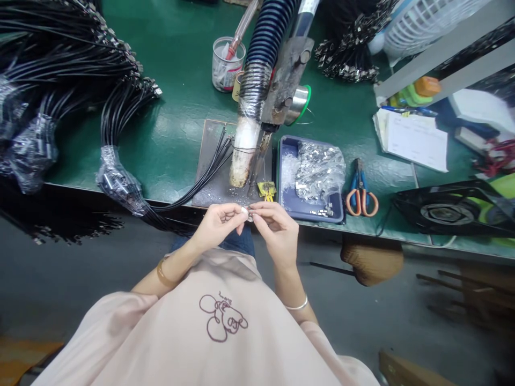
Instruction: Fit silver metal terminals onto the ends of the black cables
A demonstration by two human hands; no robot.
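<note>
My left hand (222, 225) and my right hand (278, 229) meet just off the bench's front edge, fingertips nearly touching. Both are closed in a pinch around a small silvery metal piece (250, 216), mostly hidden by the fingers. Directly beyond them is a dark work board (205, 187) with loose bits on it. Black cables (189, 195) run across this board and the bench edge, left of my hands. A small yellow piece (266, 190) sits just past my right fingertips.
A soldering-fume hose (259, 75) hangs over the board. To the right are a blue tray (284, 206) of small metal parts, orange-handled cutters (362, 198) and a black fan (446, 212). Wrapped cable bundles (120, 179) lie left. Behind stand a cup (221, 80) and solder spool (298, 104).
</note>
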